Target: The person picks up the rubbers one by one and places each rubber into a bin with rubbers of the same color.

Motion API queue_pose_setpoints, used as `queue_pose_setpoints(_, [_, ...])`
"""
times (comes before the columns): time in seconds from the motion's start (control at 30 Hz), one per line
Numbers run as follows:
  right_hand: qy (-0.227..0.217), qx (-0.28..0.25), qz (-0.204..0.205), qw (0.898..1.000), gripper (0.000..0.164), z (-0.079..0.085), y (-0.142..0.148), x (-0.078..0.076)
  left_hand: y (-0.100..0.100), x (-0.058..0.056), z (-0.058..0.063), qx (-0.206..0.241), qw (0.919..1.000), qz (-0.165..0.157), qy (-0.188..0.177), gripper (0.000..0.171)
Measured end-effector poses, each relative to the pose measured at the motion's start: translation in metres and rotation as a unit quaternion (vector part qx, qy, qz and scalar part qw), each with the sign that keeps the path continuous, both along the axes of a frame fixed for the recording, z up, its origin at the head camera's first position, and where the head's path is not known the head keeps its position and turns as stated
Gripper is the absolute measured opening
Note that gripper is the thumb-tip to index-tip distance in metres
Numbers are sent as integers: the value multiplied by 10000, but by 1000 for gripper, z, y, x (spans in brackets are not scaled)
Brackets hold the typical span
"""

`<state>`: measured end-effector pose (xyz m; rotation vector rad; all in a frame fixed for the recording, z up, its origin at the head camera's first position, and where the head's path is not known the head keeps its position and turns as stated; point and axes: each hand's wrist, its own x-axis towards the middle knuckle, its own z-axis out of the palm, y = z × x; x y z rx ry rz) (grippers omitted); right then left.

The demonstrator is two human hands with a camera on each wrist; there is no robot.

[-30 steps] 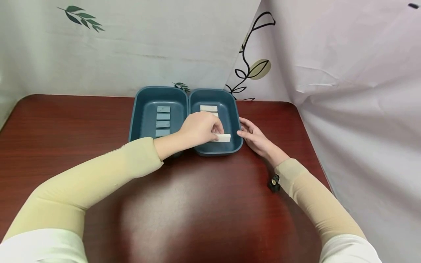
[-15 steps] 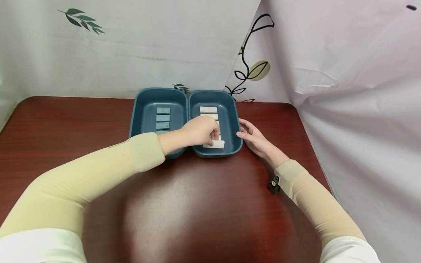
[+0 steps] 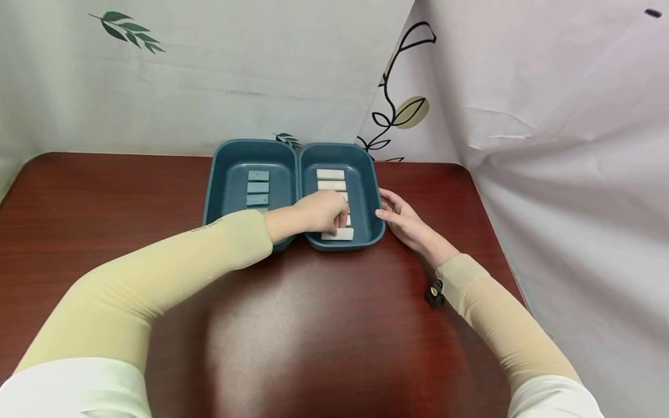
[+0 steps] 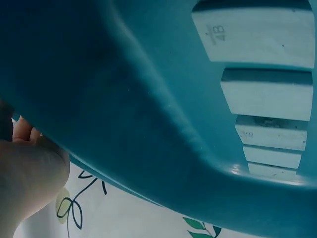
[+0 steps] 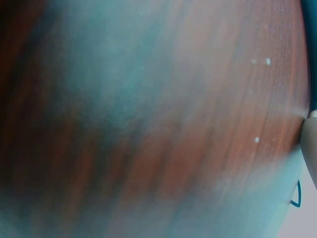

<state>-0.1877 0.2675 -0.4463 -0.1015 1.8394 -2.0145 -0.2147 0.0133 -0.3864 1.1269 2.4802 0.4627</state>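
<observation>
A blue two-part box stands open, with a left tray (image 3: 225,174) and a right tray (image 3: 366,174). My left hand (image 3: 319,212) reaches into the right tray and pinches the frontmost white eraser (image 3: 342,234), which lies level there. More white erasers (image 3: 331,174) lie in a column behind it, some covered by the hand. My right hand (image 3: 410,223) rests against the right tray's outer wall, fingers relaxed, thumb at the rim. In the left wrist view, several pale blue-looking erasers line the left tray, one eraser (image 4: 257,34) marked 4B.
Greyish-blue erasers (image 3: 258,187) form a column in the left tray, partly behind my left forearm. The dark red table (image 3: 292,348) runs up to a white curtain (image 3: 209,81) with leaf prints. A small black object (image 3: 435,294) sits at my right wrist.
My left hand has brought the white eraser left and toward the tray's front, where it now lies level with the column. My right hand has stayed at the wall.
</observation>
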Motion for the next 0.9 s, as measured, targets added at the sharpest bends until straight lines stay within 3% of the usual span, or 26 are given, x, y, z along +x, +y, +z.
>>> queue_pose_setpoints(0.37, [30,-33,21,10000,66,-1,1,0,-1,0,-6,52,10000,-26,-4,12])
queue_pose_setpoints(0.9, [19,-33,0,10000,67,-3,1,-2,-5,-1,-4,79,9999,-31,-150,12])
